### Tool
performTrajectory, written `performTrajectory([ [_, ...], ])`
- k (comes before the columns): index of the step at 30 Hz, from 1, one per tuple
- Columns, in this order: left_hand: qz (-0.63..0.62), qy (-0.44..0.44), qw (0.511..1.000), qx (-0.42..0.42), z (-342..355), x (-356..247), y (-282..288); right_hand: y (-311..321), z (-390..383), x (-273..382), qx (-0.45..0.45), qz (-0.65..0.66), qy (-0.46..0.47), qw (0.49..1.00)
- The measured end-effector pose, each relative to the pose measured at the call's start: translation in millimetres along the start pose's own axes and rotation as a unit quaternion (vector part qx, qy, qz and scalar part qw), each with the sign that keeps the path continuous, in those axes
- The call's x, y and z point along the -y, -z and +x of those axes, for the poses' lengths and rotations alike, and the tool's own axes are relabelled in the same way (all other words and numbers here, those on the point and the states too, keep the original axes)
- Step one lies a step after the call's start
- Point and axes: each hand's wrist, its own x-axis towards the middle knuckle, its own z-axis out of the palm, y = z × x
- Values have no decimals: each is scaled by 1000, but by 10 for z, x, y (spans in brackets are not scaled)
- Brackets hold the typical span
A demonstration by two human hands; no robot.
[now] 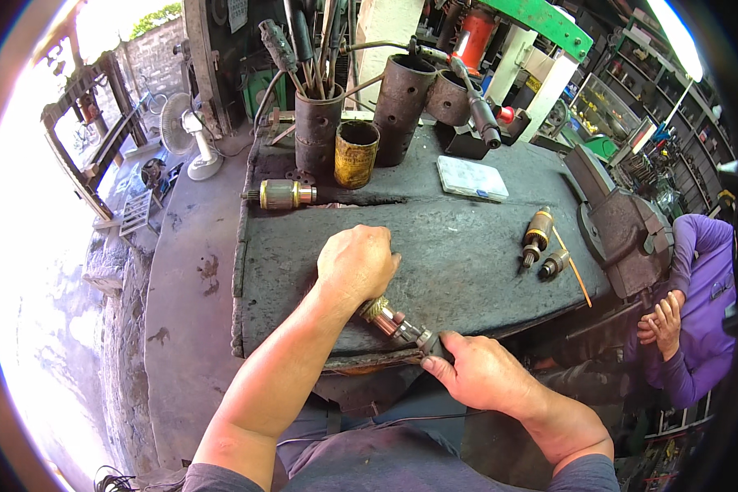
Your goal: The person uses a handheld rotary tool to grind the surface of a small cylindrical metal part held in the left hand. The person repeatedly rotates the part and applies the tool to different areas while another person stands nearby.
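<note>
My left hand [357, 261] is closed over the upper end of a metal motor armature [384, 316], which lies slanted over the front part of the dark workbench [295, 238]. Its grip is mostly hidden by the back of the hand. My right hand [476, 369] grips the dark geared fitting [426, 343] at the lower end of the same shaft, thumb along it. Another armature [281, 194] lies at the back left of the bench. At the right lie a third armature [537, 234], a small cylindrical part [553, 264] and a thin orange stick [572, 266].
Metal tool cylinders [318, 131], a rusty yellow can [355, 156] and a clear plastic case [471, 179] stand or lie at the back. A vise [623, 234] is at the right, beside a person in a purple top [697, 320]. A white fan [180, 123] is at the left.
</note>
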Motion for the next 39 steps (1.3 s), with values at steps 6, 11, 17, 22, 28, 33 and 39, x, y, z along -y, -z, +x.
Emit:
performTrajectory([
  [6, -2, 1, 1000, -2, 2, -3, 7, -31, -19, 39, 14, 12, 17, 1000],
  [11, 2, 2, 1000, 2, -7, -11, 25, -45, -18, 37, 9, 10, 19, 1000],
  [17, -2, 7, 1000, 2, -8, -25, 32, -49, 10, 36, -22, 1, 10, 1000],
  [22, -3, 4, 1000, 1, -9, -22, 32, -27, 56, 54, 16, 13, 18, 1000],
  [28, 4, 0, 1000, -4, -10, -12, 27, -3, 105, 48, 10, 21, 21, 1000],
  [33, -12, -4, 1000, -5, -13, -7, 23, -35, 123, 33, -14, 11, 23, 1000],
  [39, -18, 5, 1000, -10, -14, -7, 9, -64, 140, 24, -27, 10, 31, 999],
])
